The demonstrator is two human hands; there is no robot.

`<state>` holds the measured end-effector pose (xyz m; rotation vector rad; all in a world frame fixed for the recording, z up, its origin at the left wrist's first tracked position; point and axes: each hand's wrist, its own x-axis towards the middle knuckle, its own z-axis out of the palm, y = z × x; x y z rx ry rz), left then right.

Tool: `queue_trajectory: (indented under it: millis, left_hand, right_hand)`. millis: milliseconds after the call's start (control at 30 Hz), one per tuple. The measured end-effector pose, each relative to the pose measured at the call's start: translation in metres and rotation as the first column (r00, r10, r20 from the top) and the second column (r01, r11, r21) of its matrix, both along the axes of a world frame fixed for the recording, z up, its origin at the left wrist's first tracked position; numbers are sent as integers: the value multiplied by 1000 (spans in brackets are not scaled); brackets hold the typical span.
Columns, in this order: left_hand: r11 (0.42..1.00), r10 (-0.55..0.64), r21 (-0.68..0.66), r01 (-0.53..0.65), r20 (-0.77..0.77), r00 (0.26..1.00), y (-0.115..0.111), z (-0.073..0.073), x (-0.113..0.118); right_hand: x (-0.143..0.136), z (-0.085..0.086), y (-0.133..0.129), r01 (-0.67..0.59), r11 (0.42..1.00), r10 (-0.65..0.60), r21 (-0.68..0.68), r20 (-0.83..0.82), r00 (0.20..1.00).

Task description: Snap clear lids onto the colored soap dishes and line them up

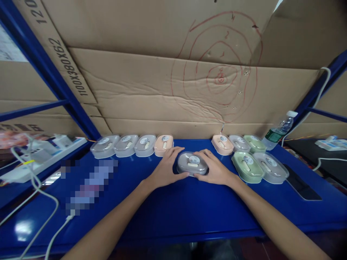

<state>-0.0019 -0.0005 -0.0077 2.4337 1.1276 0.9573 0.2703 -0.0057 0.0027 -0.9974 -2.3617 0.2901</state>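
Observation:
A grey lidded plastic box (185,169) with a round sticker and a pale latch rests in the middle of the blue table. My left hand (168,168) curves round its left side, thumb along the front edge. From the other side my right hand (214,168) grips the box, thumb at the front and fingers on the far edge. Just beyond my left fingers stands a peach box (163,141), at the end of a row with several grey boxes (126,146). To the right are another peach box (222,146), green boxes (245,173) and more grey ones (271,168).
A water bottle (279,130) leans at the back right. A dark phone-like slab (303,186) lies beside the right boxes. At left are a blurred object (90,186) with a white cable (55,229) and a power strip (51,155). Cardboard (141,83) backs the blue table (187,216).

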Motion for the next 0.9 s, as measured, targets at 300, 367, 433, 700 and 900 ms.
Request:
queue_trajectory:
  millis: [300,367,433,700,900]
  left_hand:
    - [987,-80,-144,75,-29,996,-2,-12,7]
    - [988,-64,-140,59,-31,997,-2,-12,9]
    - [989,-61,-137,57,-26,998,-3,-12,10]
    - [979,-47,-199,46,3,999,-6,-10,6]
    - [970,-97,-221,103,37,995,-5,-9,2]
  right_hand:
    - [-6,-4,-4,-180,979,163,-95,-161,973]
    - [-6,-7,0,-154,983,134,-102,-182,974]
    - [-5,-10,2,-137,985,114,-104,-198,974]
    - [-8,-9,1,-122,986,90,-110,-253,963]
    - [1,-4,8,-138,975,67,-172,-365,929]
